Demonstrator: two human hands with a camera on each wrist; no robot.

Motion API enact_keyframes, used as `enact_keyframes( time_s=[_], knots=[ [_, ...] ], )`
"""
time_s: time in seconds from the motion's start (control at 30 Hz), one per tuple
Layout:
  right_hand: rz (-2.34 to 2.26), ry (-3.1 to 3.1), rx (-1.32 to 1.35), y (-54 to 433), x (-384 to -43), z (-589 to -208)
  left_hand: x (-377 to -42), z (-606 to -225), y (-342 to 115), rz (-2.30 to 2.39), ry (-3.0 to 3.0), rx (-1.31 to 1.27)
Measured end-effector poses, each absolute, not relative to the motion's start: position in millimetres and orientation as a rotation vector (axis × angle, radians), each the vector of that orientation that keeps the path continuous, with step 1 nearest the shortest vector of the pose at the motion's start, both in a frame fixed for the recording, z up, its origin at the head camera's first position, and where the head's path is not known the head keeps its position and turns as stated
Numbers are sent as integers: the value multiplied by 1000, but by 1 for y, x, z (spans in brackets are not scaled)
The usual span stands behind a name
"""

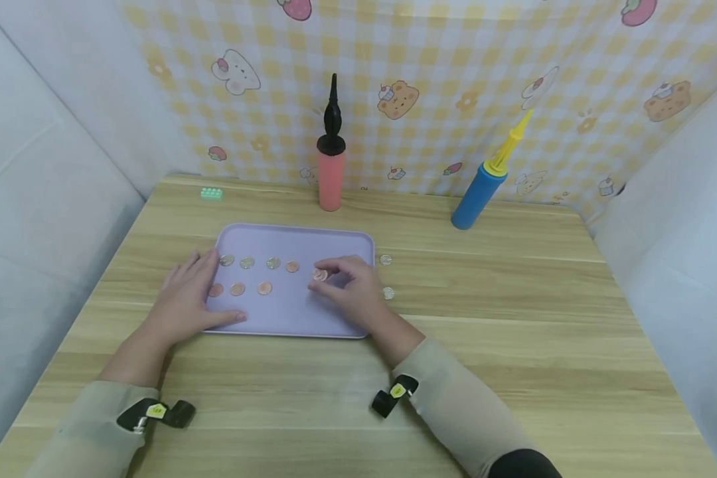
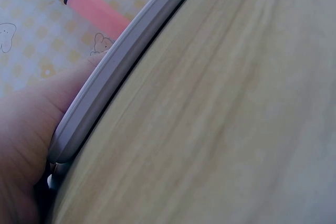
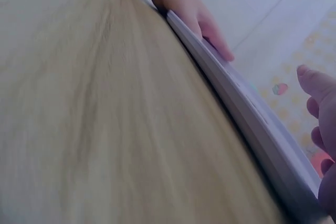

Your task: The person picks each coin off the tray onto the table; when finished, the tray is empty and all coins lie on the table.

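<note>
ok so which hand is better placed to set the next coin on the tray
Likely the right hand: it pinches a coin over the tray, while the left hand rests at the tray's left edge.

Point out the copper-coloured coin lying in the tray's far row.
It's the rightmost coin lying there, just left of the right hand; the row's three other coins look silvery.

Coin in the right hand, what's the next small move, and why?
Probably set the coin down on the tray, just right of the three lower coins: the right hand pinches it near that bare spot, and there are four upper coins against those three.
</note>
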State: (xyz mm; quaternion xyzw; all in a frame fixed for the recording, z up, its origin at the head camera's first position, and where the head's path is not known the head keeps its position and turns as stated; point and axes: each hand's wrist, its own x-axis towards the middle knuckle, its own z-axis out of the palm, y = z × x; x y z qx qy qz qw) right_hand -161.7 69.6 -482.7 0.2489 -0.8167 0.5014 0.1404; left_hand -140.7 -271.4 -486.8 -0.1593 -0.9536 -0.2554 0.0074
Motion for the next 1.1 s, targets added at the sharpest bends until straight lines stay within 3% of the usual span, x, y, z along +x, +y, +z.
enact_keyframes(
  time_s=[0.6,1.1],
  knots=[
    [1265,-2449,448,173,-185,-494,-141,-490,-272,-774,-2987,-489],
    [941,-2626,244,205,-191,-492,-139,-487,-274,-778,-2988,-491]
  ],
)
